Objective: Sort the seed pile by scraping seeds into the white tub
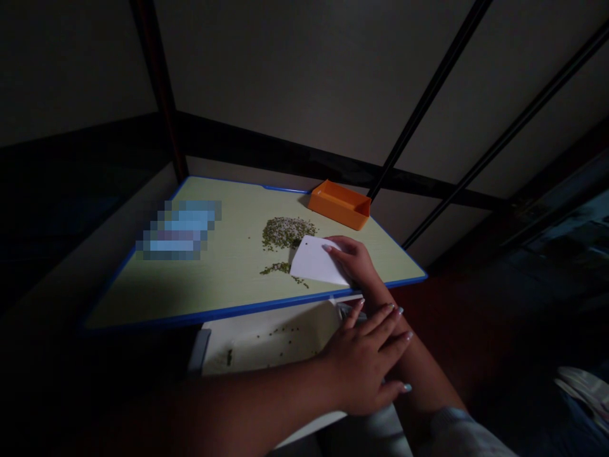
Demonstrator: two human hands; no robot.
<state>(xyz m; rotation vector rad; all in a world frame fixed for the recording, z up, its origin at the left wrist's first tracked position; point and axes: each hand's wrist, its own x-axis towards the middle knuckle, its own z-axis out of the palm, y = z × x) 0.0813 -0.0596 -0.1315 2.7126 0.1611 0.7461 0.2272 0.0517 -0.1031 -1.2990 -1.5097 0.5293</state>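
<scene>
Right hand [351,261] laid flat on a white plastic card [314,261], the card lying at a slant on a pale green desk [223,279] with a blue edge. Just left of the card, a heap of small green beans [285,231] and, nearer, a thin strip of beans [276,268] reaching the card's left side. Farther away, an orange plastic tray [340,204] placed at the desk's far edge. Left hand [364,358] held over the right forearm [425,381], with fingers spread. Below the desk's near edge, a white sheet [266,343] dotted with loose beans [280,336]. On the left of the desk, a pixelated patch [178,230], too blurred to tell.
</scene>
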